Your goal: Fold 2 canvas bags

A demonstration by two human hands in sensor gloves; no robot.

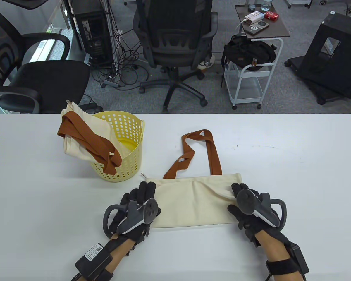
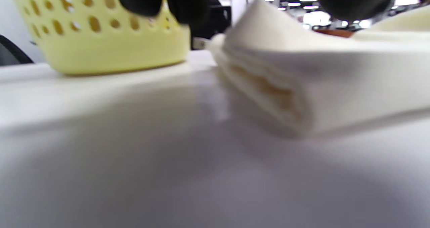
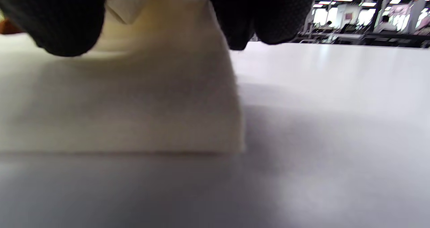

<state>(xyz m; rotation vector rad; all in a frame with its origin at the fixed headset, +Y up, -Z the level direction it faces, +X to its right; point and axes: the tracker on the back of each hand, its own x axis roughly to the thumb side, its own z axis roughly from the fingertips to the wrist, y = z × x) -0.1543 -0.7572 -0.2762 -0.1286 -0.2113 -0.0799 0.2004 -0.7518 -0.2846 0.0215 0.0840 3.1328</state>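
Folded cream canvas bag point(image 1: 193, 202) with brown straps, near desk's front edge. Left hand point(image 1: 136, 209) flat on left end; right hand point(image 1: 248, 206) pinching right end. Second cream canvas bag point(image 1: 84, 137) in yellow perforated plastic basket point(image 1: 128, 152), desk's rear left.

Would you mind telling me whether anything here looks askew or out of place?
Two things. The second bag hangs crumpled over the basket's rim, unfolded. On the folded bag on the table, the brown straps sprawl twisted beyond the top edge instead of lying tucked in.
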